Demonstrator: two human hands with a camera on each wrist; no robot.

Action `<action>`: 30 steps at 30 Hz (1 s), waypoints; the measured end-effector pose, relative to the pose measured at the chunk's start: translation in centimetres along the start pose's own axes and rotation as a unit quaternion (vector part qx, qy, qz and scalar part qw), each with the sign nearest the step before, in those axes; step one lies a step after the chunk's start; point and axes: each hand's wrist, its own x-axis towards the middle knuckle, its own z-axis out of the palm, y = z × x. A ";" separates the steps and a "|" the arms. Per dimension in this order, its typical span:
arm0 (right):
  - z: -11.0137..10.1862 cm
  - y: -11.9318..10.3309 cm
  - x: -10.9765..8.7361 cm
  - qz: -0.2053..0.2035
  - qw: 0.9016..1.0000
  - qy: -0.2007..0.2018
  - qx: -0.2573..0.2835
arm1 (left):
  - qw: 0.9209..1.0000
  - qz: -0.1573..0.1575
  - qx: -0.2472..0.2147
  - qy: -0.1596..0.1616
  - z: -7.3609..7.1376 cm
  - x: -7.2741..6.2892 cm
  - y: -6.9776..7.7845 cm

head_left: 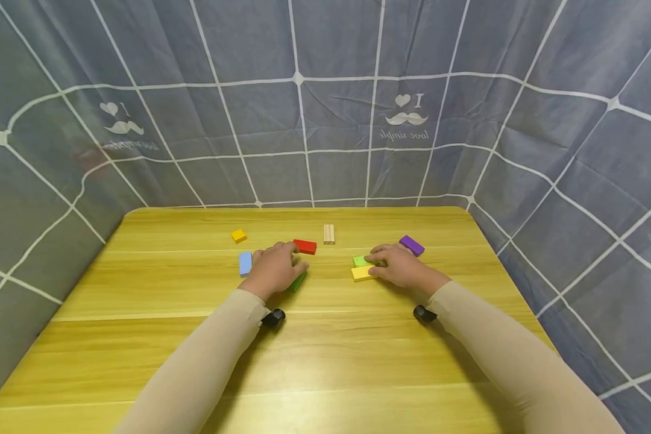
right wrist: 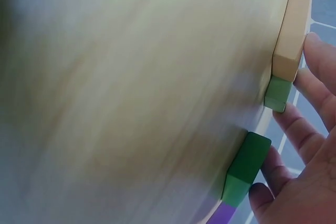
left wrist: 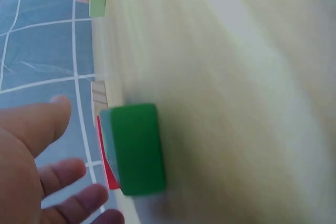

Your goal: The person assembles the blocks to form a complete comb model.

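Note:
My left hand (head_left: 273, 269) hovers over a green block (head_left: 297, 283), its thumb and fingers spread. The left wrist view shows a gap between those fingers and the block. A red block (head_left: 305, 246) lies just past the fingertips, and a blue block (head_left: 245, 264) sits to the left. On the other side, my right hand (head_left: 405, 266) reaches over a yellow block (head_left: 361, 273) and a light green block (head_left: 360, 261) lying side by side. Its thumb tip is right at the yellow block. Under the other fingers, the right wrist view shows a dark green block (right wrist: 245, 166), hidden from the head view.
Beyond the right hand lies a purple block (head_left: 411, 245). A plain wooden block (head_left: 329, 234) stands near the back middle, and a small orange-yellow block (head_left: 239, 235) at the back left. The wooden table (head_left: 325, 361) meets a grey checked curtain (head_left: 336, 120) behind.

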 end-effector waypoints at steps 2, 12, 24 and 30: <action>0.0 0.0 0.0 0.003 1.000 0.002 0.005 | 1.000 -0.015 -0.011 0.011 0.0 0.5 0.3; 0.2 0.0 0.0 0.009 1.000 0.007 0.016 | 0.998 -0.052 -0.040 0.018 0.4 2.7 1.4; 0.3 0.0 0.2 0.010 0.999 0.010 0.035 | 0.995 -0.090 -0.041 0.025 1.0 3.8 2.0; 0.2 0.2 0.1 0.006 0.999 0.008 0.050 | 0.994 -0.095 -0.034 0.033 1.3 4.3 1.9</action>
